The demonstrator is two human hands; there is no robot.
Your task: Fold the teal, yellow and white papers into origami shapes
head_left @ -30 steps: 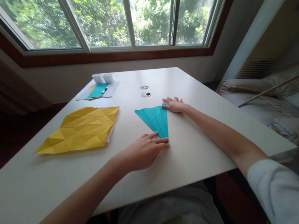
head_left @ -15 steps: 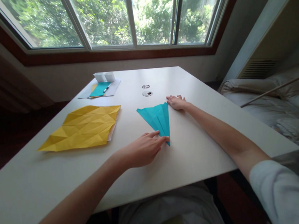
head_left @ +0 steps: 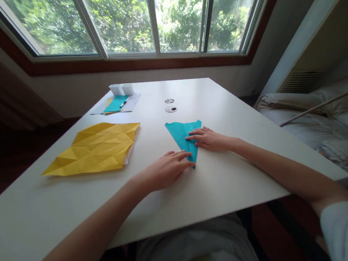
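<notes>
A folded piece of turquoise paper [head_left: 180, 132] lies on the white table in front of me, its narrow point toward me and its wide edge facing the window. My left hand [head_left: 167, 170] rests at the narrow end, fingers stretched over the lower left part of the paper. From the right, my right hand [head_left: 208, 139] lies with its fingers extended across the paper's right side. Neither hand grips the sheet. The fingers cover part of the folds. To the left sits a larger sheet of creased yellow paper [head_left: 99, 147], with a white layer showing under its right edge.
At the table's far left are white box-like holders [head_left: 122, 89], a turquoise sheet [head_left: 116, 104] and a pen [head_left: 124, 102] on other papers. Two round discs [head_left: 171, 109] are set in the tabletop. Cushioned seating [head_left: 297, 110] stands beyond the right edge.
My right hand has come back from the paper's far right corner onto its right side. The turquoise paper has turned slightly, its far edge shifting right. My left hand has barely moved.
</notes>
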